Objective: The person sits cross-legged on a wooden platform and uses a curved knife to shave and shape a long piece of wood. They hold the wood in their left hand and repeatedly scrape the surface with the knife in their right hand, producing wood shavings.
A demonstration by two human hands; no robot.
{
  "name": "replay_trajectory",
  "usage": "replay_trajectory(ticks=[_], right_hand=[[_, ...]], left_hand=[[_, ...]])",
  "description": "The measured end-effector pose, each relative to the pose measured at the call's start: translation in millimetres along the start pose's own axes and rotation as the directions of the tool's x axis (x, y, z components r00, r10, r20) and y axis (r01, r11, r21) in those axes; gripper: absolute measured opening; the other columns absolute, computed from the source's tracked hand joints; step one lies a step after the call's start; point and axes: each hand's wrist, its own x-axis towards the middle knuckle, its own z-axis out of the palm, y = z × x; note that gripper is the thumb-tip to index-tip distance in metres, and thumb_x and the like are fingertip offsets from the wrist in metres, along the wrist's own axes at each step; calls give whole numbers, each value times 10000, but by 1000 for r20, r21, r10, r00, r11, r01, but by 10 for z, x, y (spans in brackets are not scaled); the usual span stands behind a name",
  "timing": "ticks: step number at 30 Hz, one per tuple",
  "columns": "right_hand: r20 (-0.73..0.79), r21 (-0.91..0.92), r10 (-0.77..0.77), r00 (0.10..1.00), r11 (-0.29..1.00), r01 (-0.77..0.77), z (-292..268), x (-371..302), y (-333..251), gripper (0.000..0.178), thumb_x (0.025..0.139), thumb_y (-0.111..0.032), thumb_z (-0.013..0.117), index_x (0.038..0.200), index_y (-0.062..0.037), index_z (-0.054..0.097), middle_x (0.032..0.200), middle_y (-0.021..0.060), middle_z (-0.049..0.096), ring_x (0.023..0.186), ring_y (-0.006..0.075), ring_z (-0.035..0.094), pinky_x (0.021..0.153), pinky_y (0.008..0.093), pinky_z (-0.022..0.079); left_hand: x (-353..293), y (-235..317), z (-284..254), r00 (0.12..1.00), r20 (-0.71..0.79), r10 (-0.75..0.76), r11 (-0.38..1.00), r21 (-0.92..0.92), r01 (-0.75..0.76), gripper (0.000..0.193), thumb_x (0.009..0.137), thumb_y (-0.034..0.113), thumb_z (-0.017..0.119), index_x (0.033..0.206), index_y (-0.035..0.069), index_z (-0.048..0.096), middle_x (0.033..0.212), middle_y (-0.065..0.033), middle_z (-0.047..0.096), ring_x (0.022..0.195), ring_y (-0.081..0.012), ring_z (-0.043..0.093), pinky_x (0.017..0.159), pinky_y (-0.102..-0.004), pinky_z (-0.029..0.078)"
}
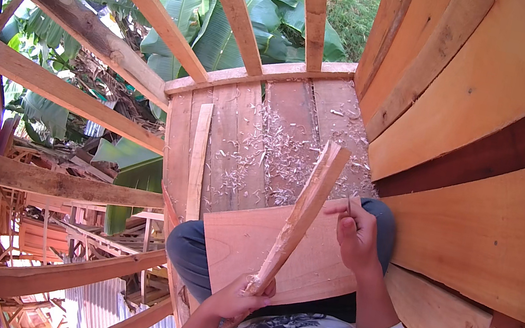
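Observation:
A long, rough-hewn wooden stick (302, 212) slants up and away over my lap. My left hand (236, 298) is wrapped round its lower end. Beneath it a flat wooden board (232, 237) rests across my knees. To the right of the stick, my right hand (359, 239) is raised over the board's right side, apart from the stick. Its fingers are curled with the thumb up. A thin dark sliver shows at the fingers, too small to name.
Pale wood shavings (285, 157) litter the plank floor (179, 125) ahead. A loose batten (198, 160) lies at its left. Slatted wooden rails (56, 177) run along the left and front; a plank wall (475, 230) stands close on the right. Banana leaves (255, 8) hang beyond.

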Motion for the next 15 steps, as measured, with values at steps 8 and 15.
replay_trajectory(ticks=[8,15], right_hand=[[90,-416,-81,993,903,111,-28,-139,-149,518,846,-527,613,743,-22,667,553,145,552,530,345,578,477,373,424],[34,-642,-219,975,743,189,-114,-90,-54,619,803,-636,597,644,-38,601,516,128,516,495,324,570,454,388,413]], left_hand=[[-21,165,69,996,-85,22,981,192,-5,158,774,59,615,867,26,492,757,-19,485,703,-112,478,623,-279,415],[-112,137,247,995,-95,6,942,335,26,157,747,28,571,875,9,484,746,-63,511,690,-145,493,631,-306,420]])
